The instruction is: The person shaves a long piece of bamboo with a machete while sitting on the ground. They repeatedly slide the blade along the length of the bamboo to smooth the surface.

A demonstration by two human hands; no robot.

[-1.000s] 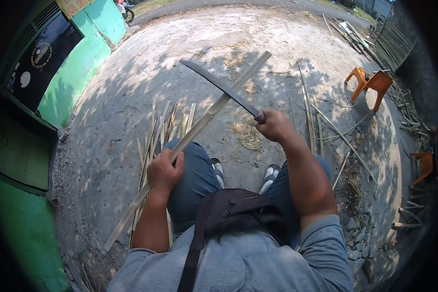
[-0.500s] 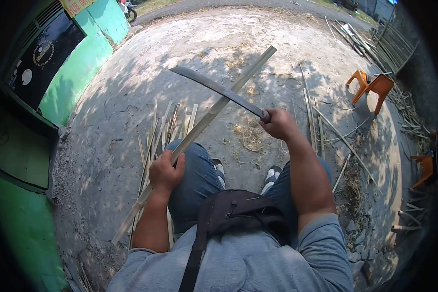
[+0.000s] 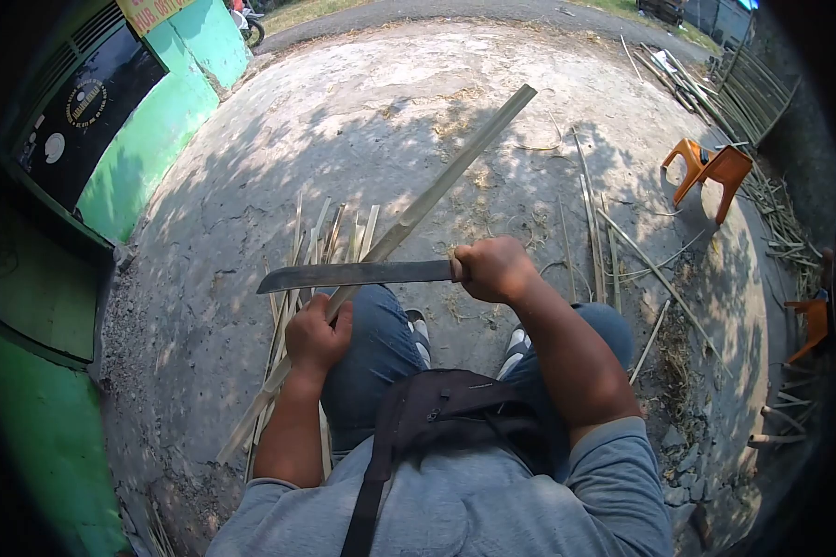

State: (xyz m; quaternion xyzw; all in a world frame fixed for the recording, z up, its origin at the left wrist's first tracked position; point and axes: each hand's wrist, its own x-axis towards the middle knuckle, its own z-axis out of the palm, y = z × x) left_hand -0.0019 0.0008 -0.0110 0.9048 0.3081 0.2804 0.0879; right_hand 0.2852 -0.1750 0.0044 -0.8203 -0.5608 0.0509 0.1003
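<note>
One long bamboo slat (image 3: pixel 455 175) runs diagonally, its far end pointing forward-right, its near end back-left. Beside the slat, leftward, lie thinner bamboo strips (image 3: pixel 369 227); well right of it sits an orange plastic chair (image 3: pixel 728 168). A machete (image 3: pixel 353 275) crosses it, tip leftward. The right hand (image 3: pixel 495 269) clenches the handle; the left hand (image 3: pixel 318 334) grasps the slat just below the blade.

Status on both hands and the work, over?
Left hand gripping bamboo strip. Right hand gripping machete. Blade crosses strip just beyond left hand. Left knee close by.
</note>
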